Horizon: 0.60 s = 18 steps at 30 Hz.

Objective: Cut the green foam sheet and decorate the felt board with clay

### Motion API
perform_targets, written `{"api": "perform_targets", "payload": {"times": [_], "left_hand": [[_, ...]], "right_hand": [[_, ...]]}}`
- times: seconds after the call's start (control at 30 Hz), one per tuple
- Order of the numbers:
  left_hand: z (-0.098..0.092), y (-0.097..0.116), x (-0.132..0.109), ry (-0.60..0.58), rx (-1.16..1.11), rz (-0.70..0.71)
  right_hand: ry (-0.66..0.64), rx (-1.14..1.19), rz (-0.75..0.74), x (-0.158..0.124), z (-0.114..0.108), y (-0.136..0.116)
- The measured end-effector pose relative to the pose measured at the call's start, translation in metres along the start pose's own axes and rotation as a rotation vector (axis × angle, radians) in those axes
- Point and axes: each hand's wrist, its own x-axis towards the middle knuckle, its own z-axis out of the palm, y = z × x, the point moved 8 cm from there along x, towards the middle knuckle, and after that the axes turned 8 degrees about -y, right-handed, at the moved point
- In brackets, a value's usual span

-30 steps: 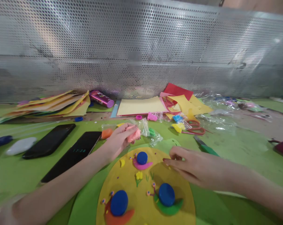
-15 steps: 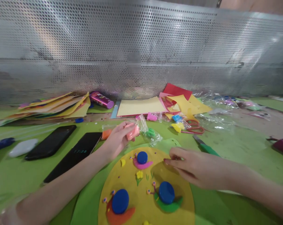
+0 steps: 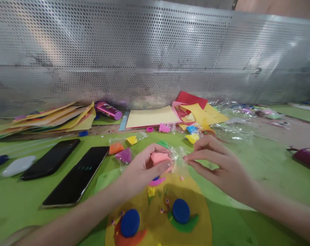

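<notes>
My left hand (image 3: 147,167) is closed around a lump of pink clay (image 3: 160,158) in a clear plastic bag (image 3: 179,160). Opposite it, my right hand (image 3: 216,164) pinches the bag's loose edge between thumb and fingertips. Both hands are above a round yellow sheet (image 3: 165,200) decorated with clay snails that have blue caps as shells. One green snail (image 3: 184,223) and one orange snail (image 3: 130,235) are plain to see; the pink snail (image 3: 157,181) at the top is mostly hidden by my left hand. A tiny pink ball (image 3: 181,178) lies near the sheet's upper edge.
Bags of orange clay (image 3: 116,148), purple clay (image 3: 124,155) and yellow clay (image 3: 131,140) lie beyond my left hand. Two phones (image 3: 79,176) are at the left. Coloured paper (image 3: 152,118) and a purple tube (image 3: 108,110) line the perforated metal panel (image 3: 144,41) behind.
My left hand has brought the pink clay bag nearer and to the right. My right hand has lifted off the yellow sheet's right side to the bag's edge. Purple and yellow clay bags are now uncovered.
</notes>
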Motion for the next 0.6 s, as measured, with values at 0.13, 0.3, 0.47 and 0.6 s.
{"api": "perform_targets", "payload": {"times": [0.13,0.3,0.47,0.6], "left_hand": [[0.013,0.002,-0.003,-0.039,0.040,-0.040],[0.014,0.001,-0.001,-0.031,0.076,-0.072],[0.017,0.002,-0.004,-0.019,0.079,-0.092],[0.018,0.000,-0.003,-0.007,0.065,-0.091]], "right_hand": [[-0.031,-0.008,0.045,0.001,0.005,-0.004],[-0.006,0.013,0.127,0.000,0.012,-0.001],[0.011,0.056,0.170,-0.002,0.014,0.004],[0.014,0.062,0.159,-0.001,0.015,0.003]]}}
